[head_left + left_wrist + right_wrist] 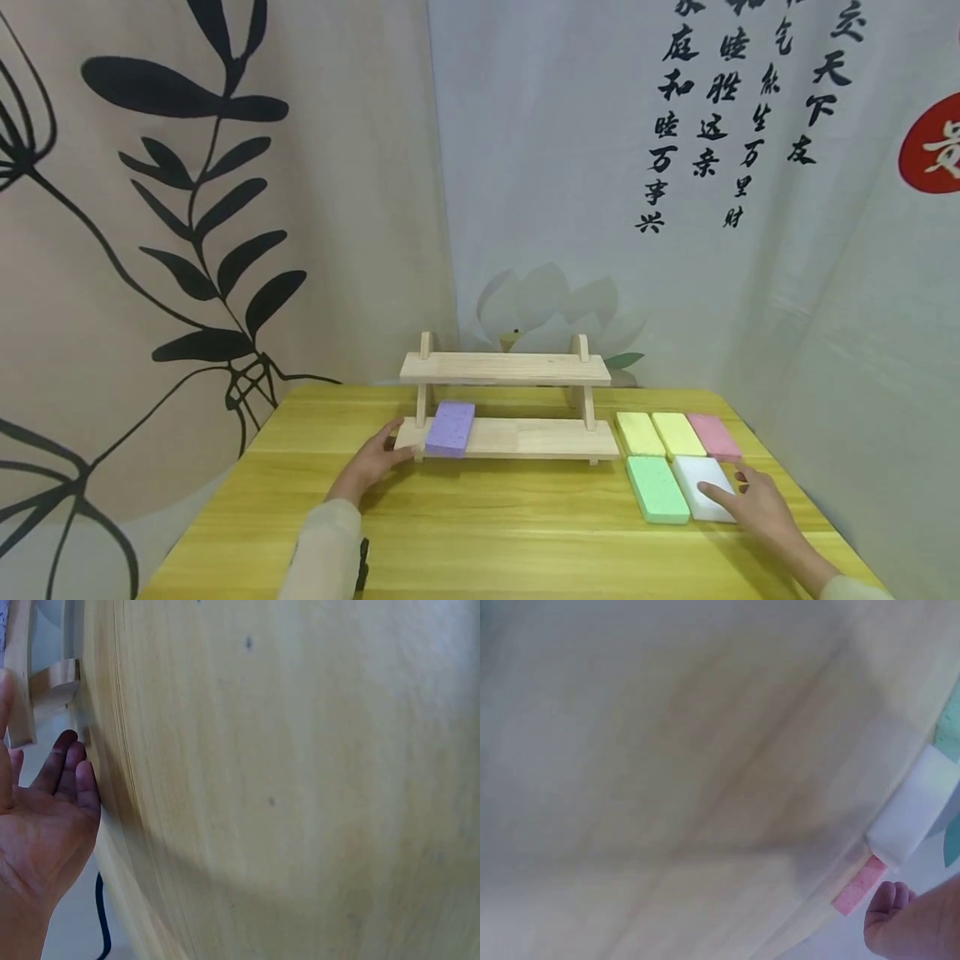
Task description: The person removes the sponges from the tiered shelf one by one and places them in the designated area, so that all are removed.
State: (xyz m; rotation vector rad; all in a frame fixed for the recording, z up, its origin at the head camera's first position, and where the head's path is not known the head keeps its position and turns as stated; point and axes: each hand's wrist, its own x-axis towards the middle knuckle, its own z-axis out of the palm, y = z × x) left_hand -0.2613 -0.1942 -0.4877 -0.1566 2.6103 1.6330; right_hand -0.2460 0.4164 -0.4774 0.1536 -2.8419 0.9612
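Note:
In the head view, my left hand [375,460] is at the left end of a two-tier wooden shelf [525,438], thumb by its front edge. The left wrist view shows that hand [49,817] with its fingers stretched out beside the wood. A purple sponge [451,429] leans on the lower tier near this end. My right hand [757,504] is over a white sponge [701,482], thumb across its top and fingers spread past its right edge; whether they touch it I cannot tell. In the right wrist view the white sponge [915,810] partly overlaps a pink sponge [859,885].
Beside the white sponge lies a green sponge [657,490]. Behind them are two yellow sponges [640,435] and the pink sponge [714,437]. The wooden table [510,533] ends near a printed curtain [360,208] at the back.

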